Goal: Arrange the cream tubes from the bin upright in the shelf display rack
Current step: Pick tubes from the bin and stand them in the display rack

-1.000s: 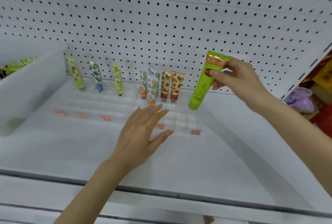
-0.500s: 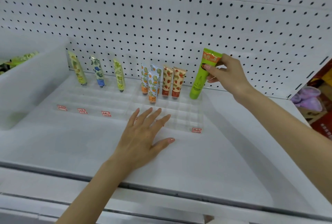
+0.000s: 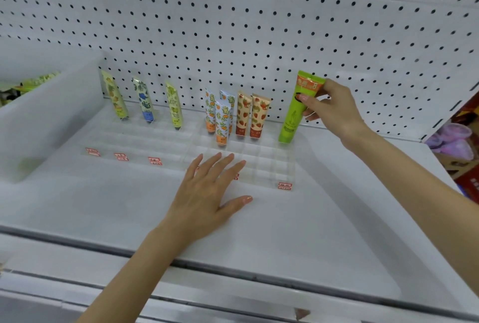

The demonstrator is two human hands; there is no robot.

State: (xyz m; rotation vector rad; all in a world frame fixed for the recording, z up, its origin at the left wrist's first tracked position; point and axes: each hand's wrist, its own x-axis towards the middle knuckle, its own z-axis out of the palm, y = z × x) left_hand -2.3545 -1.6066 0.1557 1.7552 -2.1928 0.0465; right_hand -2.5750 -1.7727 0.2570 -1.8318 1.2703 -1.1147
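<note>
Right hand [image 3: 334, 107] pinches the green tube [image 3: 295, 115] near its top, cap down in the clear rack's [image 3: 261, 167] back-right slot (beside the strawberry tubes [image 3: 250, 115]). Left hand [image 3: 207, 193] lies flat, fingers spread, on the rack's front edge.

Two racks sit side by side on the shelf [image 3: 324, 232], backs to the pegboard [image 3: 233, 25] at 12 o'clock: a left rack [image 3: 134, 141] and a right rack [image 3: 261, 164]. The bin [image 3: 44, 120] stands at 9 o'clock of them, with spare tubes [image 3: 39, 80] inside. Three tubes [image 3: 145, 100] stand apart in the left rack's back row. Four tubes [image 3: 243, 115] crowd the right rack's back row, with a fifth tube [image 3: 223, 126] one row before them. At their 3 o'clock the right hand [image 3: 334, 107] holds the end tube [image 3: 293, 115] upright. The left hand [image 3: 207, 193] lies at 6 o'clock, fingertips over the right rack's front rows.
</note>
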